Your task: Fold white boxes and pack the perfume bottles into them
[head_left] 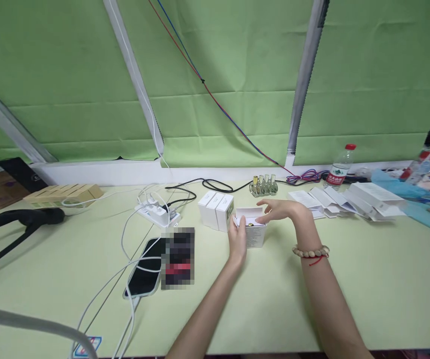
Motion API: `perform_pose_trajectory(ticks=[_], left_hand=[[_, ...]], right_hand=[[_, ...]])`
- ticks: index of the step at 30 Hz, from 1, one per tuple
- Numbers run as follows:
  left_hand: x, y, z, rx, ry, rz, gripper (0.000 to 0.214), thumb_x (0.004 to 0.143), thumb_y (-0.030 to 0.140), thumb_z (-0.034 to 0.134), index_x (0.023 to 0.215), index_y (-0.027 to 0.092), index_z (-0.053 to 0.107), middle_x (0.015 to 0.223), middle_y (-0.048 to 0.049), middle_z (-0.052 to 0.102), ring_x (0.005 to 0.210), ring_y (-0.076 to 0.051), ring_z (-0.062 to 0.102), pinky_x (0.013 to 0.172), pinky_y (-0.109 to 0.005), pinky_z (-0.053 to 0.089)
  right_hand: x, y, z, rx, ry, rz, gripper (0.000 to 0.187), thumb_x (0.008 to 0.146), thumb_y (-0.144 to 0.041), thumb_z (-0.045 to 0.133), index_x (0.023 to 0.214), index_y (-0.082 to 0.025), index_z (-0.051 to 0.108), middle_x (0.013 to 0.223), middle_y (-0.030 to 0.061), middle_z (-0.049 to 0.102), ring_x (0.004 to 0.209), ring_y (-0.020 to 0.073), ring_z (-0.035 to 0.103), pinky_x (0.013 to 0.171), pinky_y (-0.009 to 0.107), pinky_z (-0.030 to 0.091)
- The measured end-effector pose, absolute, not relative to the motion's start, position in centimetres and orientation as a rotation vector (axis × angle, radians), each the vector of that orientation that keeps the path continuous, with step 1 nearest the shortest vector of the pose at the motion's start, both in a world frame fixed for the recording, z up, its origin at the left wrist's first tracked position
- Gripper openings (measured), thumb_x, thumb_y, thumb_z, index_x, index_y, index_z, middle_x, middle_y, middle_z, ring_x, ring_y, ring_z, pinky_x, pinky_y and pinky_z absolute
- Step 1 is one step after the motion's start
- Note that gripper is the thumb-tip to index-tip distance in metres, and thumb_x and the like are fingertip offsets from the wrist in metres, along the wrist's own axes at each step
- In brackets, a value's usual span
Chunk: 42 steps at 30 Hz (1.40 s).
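In the head view a small white box [255, 236] stands upright on the table with its top flap raised. A little gold-coloured thing shows inside its opening. My left hand [238, 236] grips the box at its left side, thumb at the near rim. At the right of the opening is my right hand [278, 210], its fingers spread and bent, fingertips at the box's rim; nothing shows in its grasp. Several closed white boxes [216, 210] stand in a row just left of the held one. Behind sit several small glass bottles [263, 186], one with a gold top.
Flattened white cartons [368, 199] lie at the right, near a water bottle [340, 167]. To the left are a phone [144, 269] with white cables, a power strip [158, 215], yellow boxes [65, 195] and a black stand [24, 219]. Black cord [215, 187] runs along the back.
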<state>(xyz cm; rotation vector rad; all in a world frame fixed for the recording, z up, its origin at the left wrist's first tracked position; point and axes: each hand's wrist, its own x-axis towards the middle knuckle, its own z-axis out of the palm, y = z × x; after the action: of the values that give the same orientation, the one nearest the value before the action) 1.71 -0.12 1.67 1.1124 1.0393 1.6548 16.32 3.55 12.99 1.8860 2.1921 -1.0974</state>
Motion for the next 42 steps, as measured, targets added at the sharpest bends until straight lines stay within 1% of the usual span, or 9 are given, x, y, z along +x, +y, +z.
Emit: perform_pose_trajectory(ticks=[5, 8, 12, 17, 22, 29, 35, 39, 42], left_hand=[[1.5, -0.2, 1.8, 1.165, 1.004, 1.599, 0.024, 0.084, 0.036, 0.048, 0.1, 0.018, 0.05, 0.101, -0.0075, 0.059, 0.096, -0.021, 0.056, 0.082, -0.031, 0.044], [1.5, -0.6, 2.0, 1.203, 1.099, 1.654, 0.023, 0.084, 0.035, 0.048, 0.101, 0.02, 0.044, 0.099, -0.0064, 0.056, 0.091, -0.019, 0.055, 0.077, -0.029, 0.044], [1.6, -0.9, 2.1, 1.247, 1.242, 1.828, 0.029, 0.083, 0.035, 0.054, 0.1, 0.022, 0.035, 0.097, -0.005, 0.048, 0.09, -0.017, 0.05, 0.073, -0.025, 0.042], [1.4, -0.6, 1.9, 1.406, 1.273, 1.813, 0.018, 0.085, 0.036, 0.053, 0.087, 0.02, 0.046, 0.087, -0.0026, 0.049, 0.085, -0.016, 0.047, 0.076, -0.025, 0.038], [1.0, -0.4, 1.8, 1.479, 1.29, 1.834, 0.019, 0.082, 0.037, 0.058, 0.084, 0.019, 0.052, 0.087, -0.0022, 0.052, 0.085, -0.017, 0.049, 0.077, -0.026, 0.037], [0.8, -0.4, 2.0, 1.535, 1.266, 1.788, 0.026, 0.089, 0.039, 0.043, 0.076, 0.019, 0.051, 0.081, -0.0037, 0.051, 0.083, -0.02, 0.05, 0.077, -0.029, 0.037], [1.4, -0.7, 1.1, 1.504, 1.186, 1.722, 0.02, 0.09, 0.036, 0.033, 0.093, 0.021, 0.046, 0.093, -0.0056, 0.052, 0.092, -0.022, 0.05, 0.083, -0.033, 0.037], [1.4, -0.6, 0.9, 1.479, 1.184, 1.706, 0.023, 0.091, 0.042, 0.033, 0.093, 0.021, 0.04, 0.092, -0.0058, 0.048, 0.09, -0.021, 0.049, 0.08, -0.033, 0.038], [1.2, -0.2, 0.8, 1.492, 1.15, 1.699, 0.028, 0.091, 0.048, 0.035, 0.093, 0.021, 0.035, 0.092, -0.0057, 0.046, 0.087, -0.019, 0.05, 0.077, -0.031, 0.041]], right_hand=[[16.7, 3.7, 12.7, 1.912, 2.146, -1.079, 0.095, 0.068, -0.061, 0.067, 0.143, -0.018, 0.026, 0.135, 0.0113, 0.044, 0.12, 0.0278, 0.044, 0.1, 0.036, 0.036], [17.2, 3.3, 13.0, 1.964, 2.143, -1.04, 0.09, 0.073, -0.066, 0.058, 0.141, -0.017, 0.029, 0.138, 0.0119, 0.039, 0.124, 0.0285, 0.04, 0.103, 0.039, 0.032], [18.0, 2.7, 13.6, 2.008, 2.106, -1.079, 0.086, 0.078, -0.072, 0.045, 0.142, -0.017, 0.027, 0.129, 0.0148, 0.049, 0.12, 0.0276, 0.045, 0.101, 0.041, 0.033], [18.3, 3.0, 13.4, 2.027, 2.085, -1.023, 0.098, 0.067, -0.075, 0.057, 0.141, -0.018, 0.029, 0.137, 0.0132, 0.04, 0.126, 0.0286, 0.037, 0.102, 0.038, 0.032], [17.7, 3.6, 12.7, 1.949, 2.124, -1.032, 0.101, 0.063, -0.068, 0.066, 0.142, -0.018, 0.027, 0.135, 0.0126, 0.043, 0.124, 0.0281, 0.041, 0.102, 0.037, 0.034], [16.9, 3.7, 12.6, 1.894, 2.145, -1.039, 0.087, 0.072, -0.057, 0.065, 0.141, -0.018, 0.029, 0.133, 0.0108, 0.046, 0.122, 0.0264, 0.043, 0.1, 0.037, 0.035], [16.2, 3.0, 13.3, 1.923, 2.15, -1.011, 0.079, 0.077, -0.051, 0.063, 0.141, -0.017, 0.03, 0.131, 0.0112, 0.047, 0.116, 0.0259, 0.048, 0.096, 0.034, 0.038], [16.0, 2.5, 13.6, 1.73, 2.536, -1.089, 0.048, 0.089, -0.049, 0.043, 0.125, -0.019, 0.051, 0.114, 0.0073, 0.059, 0.103, 0.0234, 0.055, 0.088, 0.031, 0.042], [16.0, 2.6, 13.5, 1.532, 2.709, -1.107, 0.041, 0.091, -0.043, 0.034, 0.102, -0.018, 0.065, 0.097, 0.0038, 0.064, 0.093, 0.022, 0.056, 0.08, 0.03, 0.044]])
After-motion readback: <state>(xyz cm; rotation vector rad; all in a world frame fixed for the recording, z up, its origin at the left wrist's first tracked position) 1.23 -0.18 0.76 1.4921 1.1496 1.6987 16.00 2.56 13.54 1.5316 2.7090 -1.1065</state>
